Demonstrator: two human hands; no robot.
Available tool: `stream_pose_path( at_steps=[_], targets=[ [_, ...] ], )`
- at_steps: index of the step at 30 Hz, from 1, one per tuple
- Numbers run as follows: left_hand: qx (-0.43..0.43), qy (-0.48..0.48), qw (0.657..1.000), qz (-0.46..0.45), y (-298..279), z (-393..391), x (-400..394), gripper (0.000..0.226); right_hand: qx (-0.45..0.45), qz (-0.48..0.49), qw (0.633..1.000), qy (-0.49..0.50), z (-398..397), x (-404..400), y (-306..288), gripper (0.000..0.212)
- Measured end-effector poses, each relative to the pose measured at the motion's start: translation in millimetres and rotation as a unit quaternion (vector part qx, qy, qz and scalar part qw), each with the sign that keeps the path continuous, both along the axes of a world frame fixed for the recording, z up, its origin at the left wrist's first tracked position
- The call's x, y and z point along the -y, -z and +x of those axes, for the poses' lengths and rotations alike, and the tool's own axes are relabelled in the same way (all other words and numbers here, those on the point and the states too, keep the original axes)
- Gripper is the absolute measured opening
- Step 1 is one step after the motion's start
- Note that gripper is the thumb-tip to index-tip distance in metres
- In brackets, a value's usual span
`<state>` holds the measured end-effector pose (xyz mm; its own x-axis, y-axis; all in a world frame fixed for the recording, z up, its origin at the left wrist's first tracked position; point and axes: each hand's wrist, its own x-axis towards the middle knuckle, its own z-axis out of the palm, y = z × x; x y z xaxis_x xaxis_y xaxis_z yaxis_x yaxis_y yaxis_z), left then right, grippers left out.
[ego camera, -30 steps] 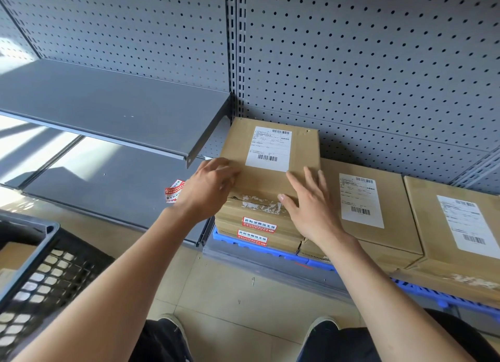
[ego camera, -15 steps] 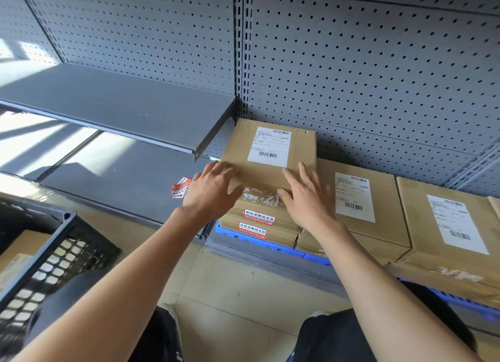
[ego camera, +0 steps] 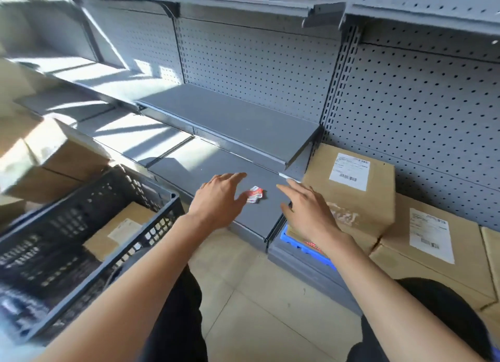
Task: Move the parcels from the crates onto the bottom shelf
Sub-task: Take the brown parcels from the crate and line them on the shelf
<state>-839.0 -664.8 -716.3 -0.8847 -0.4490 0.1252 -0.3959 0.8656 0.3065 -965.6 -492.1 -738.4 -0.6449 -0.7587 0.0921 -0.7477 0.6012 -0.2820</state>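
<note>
A brown parcel (ego camera: 359,196) with a white label lies on top of a stack at the left end of the right bottom shelf, on a blue mat (ego camera: 305,246). More labelled parcels (ego camera: 433,250) lie to its right. My right hand (ego camera: 308,213) hovers with fingers straight just left of the stacked parcel, holding nothing. My left hand (ego camera: 219,196) is spread above the grey bottom shelf (ego camera: 205,169), also empty. A dark plastic crate (ego camera: 81,242) at lower left holds another brown parcel (ego camera: 121,232).
A small red-and-white sticker (ego camera: 255,194) lies on the bottom shelf between my hands. A grey middle shelf (ego camera: 238,123) juts out above it. Cardboard boxes (ego camera: 46,159) stand behind the crate at left. Pegboard backs the shelving. My knees are over the tiled floor.
Both hands have let go of the stacked parcel and drawn back to the left. The view has swung left and up, bringing the crate and its parcel into sight.
</note>
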Motion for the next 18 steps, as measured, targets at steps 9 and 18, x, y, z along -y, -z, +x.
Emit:
stream_pose_path(
  at_steps=[9, 18],
  targets=[
    [-0.034, -0.171, 0.984, 0.023, -20, 179, 129, 0.03, 0.028, 0.002, 0.99, -0.14, 120, 150, -20, 0.047],
    [-0.022, -0.293, 0.955, 0.032, 17, 303, 199, 0.042, 0.065, 0.026, 0.96, -0.269, 213, 284, -6, 0.047]
  ],
)
